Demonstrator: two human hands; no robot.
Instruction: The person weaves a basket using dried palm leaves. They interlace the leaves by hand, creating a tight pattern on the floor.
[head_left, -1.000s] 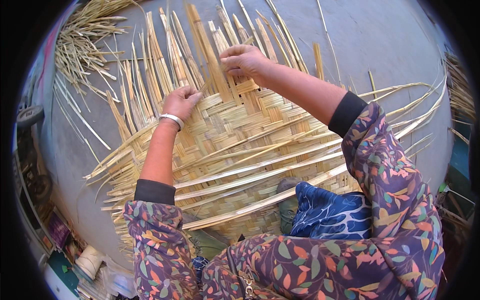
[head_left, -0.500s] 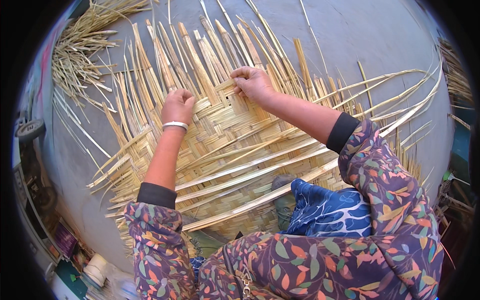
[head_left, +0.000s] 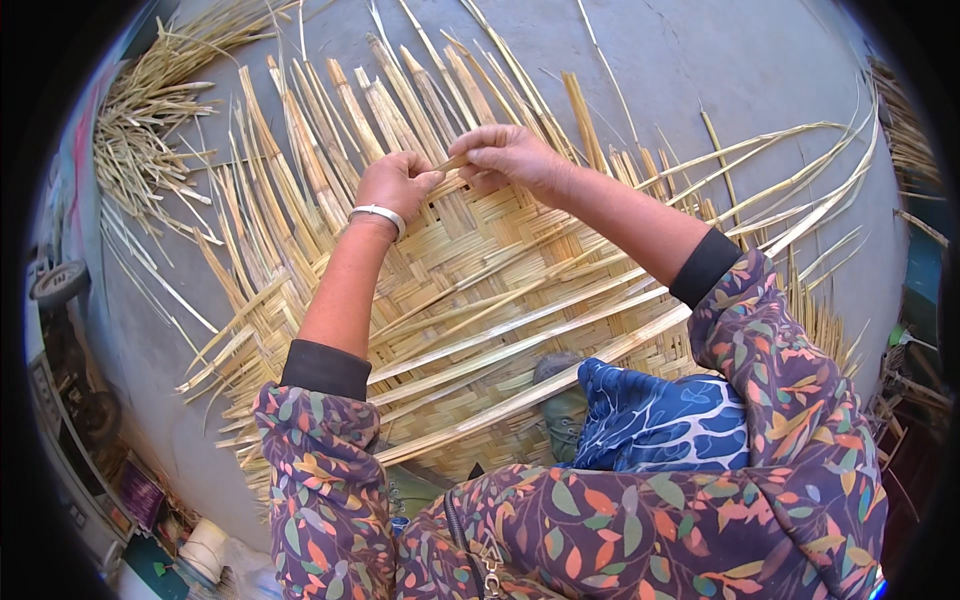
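A half-woven mat of flat straw-coloured strips [head_left: 440, 262] lies on the floor before me, its loose upright ends fanning out at the far side. At that far edge my left hand [head_left: 393, 188], with a white bracelet at the wrist, is closed in a pinch on a short piece of reed strip [head_left: 452, 164]. My right hand [head_left: 512, 160] pinches the same strip from the right, thumb and fingers together. The two hands nearly meet above the weave. Long loose strips [head_left: 540, 318] lie slantwise across the near half of the mat and run out to the right.
A bundle of loose straw strips [head_left: 150, 125] lies at the far left on the grey floor [head_left: 690, 70]. More reeds [head_left: 900, 130] are at the far right. My shoe [head_left: 562, 425] rests on the mat's near part. A small wheel [head_left: 60, 285] and a white roll [head_left: 205, 548] are at left.
My left hand has moved right, close to the right hand, and turned inward. The right hand has shifted slightly right. Both now hold the short strip between them.
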